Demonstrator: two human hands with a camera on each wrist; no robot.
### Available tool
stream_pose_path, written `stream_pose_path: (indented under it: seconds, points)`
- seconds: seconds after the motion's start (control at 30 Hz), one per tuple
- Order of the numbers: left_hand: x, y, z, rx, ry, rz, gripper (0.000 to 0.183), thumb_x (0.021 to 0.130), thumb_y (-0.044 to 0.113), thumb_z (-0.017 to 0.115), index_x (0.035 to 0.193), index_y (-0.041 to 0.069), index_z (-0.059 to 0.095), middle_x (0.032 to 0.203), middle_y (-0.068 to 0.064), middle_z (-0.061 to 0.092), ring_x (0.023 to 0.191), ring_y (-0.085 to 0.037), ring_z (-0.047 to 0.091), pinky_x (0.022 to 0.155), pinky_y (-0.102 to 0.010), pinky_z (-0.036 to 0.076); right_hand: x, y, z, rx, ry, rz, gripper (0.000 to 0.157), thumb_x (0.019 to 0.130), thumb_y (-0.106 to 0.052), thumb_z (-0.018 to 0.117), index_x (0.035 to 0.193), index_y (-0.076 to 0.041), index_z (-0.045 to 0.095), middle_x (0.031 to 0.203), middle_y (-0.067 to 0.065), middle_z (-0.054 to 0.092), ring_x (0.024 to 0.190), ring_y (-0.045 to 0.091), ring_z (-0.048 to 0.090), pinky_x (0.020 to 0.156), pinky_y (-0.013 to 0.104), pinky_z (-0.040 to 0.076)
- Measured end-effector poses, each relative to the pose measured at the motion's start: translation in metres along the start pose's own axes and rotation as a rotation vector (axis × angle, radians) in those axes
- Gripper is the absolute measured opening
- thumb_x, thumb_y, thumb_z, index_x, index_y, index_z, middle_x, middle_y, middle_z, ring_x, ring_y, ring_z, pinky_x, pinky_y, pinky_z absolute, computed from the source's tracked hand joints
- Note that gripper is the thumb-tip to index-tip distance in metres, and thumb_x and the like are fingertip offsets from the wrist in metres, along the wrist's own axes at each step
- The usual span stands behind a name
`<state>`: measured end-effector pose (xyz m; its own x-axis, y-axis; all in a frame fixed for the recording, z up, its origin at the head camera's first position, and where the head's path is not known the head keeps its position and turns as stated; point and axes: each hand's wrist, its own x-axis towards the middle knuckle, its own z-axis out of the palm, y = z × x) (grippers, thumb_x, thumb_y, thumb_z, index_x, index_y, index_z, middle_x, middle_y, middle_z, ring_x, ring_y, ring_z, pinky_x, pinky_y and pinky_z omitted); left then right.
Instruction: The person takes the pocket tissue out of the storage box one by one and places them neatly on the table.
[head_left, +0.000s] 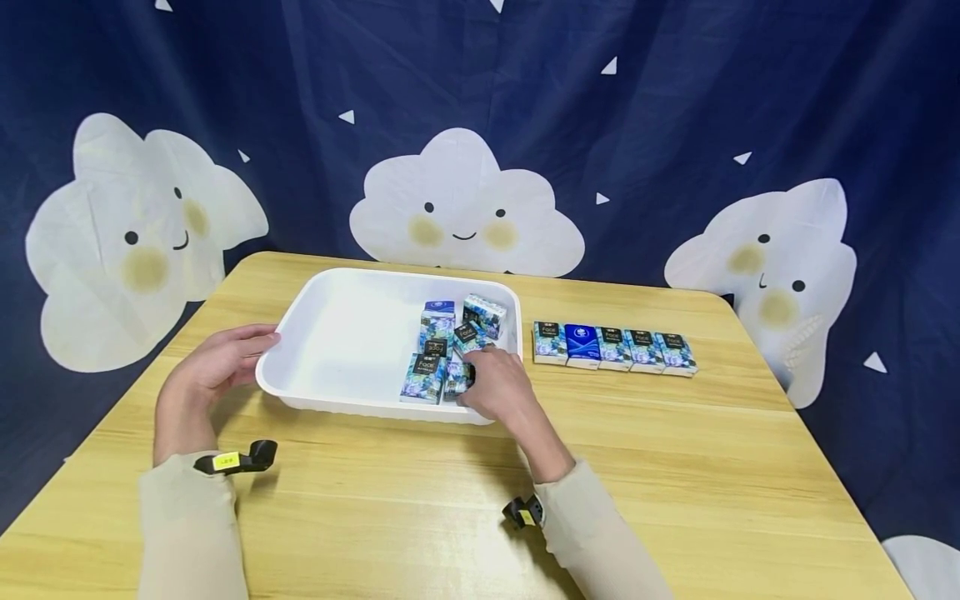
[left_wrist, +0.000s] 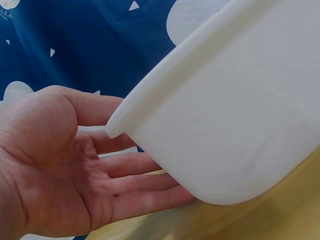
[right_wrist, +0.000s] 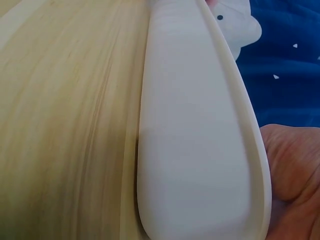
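A white plastic tray (head_left: 337, 350) stands on the table, holding several small packs of pocket tissues (head_left: 422, 377) with a blue floral print in its right part. My left hand (head_left: 217, 362) is at the tray's left end. In the left wrist view its straight fingers (left_wrist: 145, 200) reach along the outer wall below the rim, with the thumb at the rim. My right hand (head_left: 498, 383) reaches over the near right corner. Thumb and fingers span a tissue pack (head_left: 456, 379) there; the right wrist view hides this grip behind the tray wall.
Right of the tray, several tissue packs (head_left: 615, 348) stand side by side in a row, one of them plain dark blue. The wooden table (head_left: 360, 508) backs onto a navy curtain (head_left: 645, 142) with white clouds.
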<state>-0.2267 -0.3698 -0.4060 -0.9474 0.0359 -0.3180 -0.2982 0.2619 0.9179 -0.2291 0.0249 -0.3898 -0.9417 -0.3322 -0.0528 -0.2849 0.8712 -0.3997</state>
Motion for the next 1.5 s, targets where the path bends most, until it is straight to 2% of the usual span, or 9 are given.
stream_pose_path:
  seconds: [0.37,0.6,1.13,1.5]
  points:
    - [-0.0003,-0.0007,0.0,0.006,-0.011,0.003,0.074,0.105,0.035,0.056,0.158,-0.005,0.022,0.098,0.024,0.066,0.091,-0.001,0.068,0.081,-0.022,0.058,0.0022,-0.0001,0.0035,-0.034,0.023,0.009,0.061,0.074,-0.017,0.088,0.131,-0.009,0.068,0.133,0.011,0.066,0.128,0.032,0.056,0.109,0.043,0.041]
    - [-0.0002,-0.0008,-0.0003,-0.049,-0.034,0.025,0.069,0.106,0.03,0.056,0.155,-0.007,0.025,0.098,0.021,0.069,0.089,-0.001,0.07,0.078,-0.023,0.059,0.004,0.0003,0.0041,-0.062,0.039,-0.006,0.059,0.073,-0.014,0.088,0.129,-0.009,0.07,0.13,0.011,0.068,0.125,0.032,0.057,0.108,0.042,0.041]
    - [-0.0006,-0.0003,-0.0002,-0.046,-0.029,0.018,0.074,0.105,0.031,0.057,0.156,-0.008,0.021,0.097,0.023,0.069,0.088,-0.001,0.069,0.078,-0.023,0.059,0.0027,-0.0002,0.0046,-0.06,0.05,-0.012,0.055,0.071,0.0,0.077,0.124,-0.009,0.072,0.124,0.011,0.07,0.121,0.033,0.059,0.106,0.042,0.041]
    - [-0.0035,0.0021,0.002,-0.028,-0.017,0.011,0.076,0.104,0.035,0.058,0.157,-0.007,0.021,0.096,0.024,0.068,0.089,0.001,0.068,0.08,-0.022,0.058,0.0015,-0.0006,0.0042,-0.056,0.063,-0.01,0.052,0.072,-0.001,0.077,0.123,-0.009,0.073,0.123,0.01,0.072,0.121,0.032,0.06,0.107,0.042,0.042]
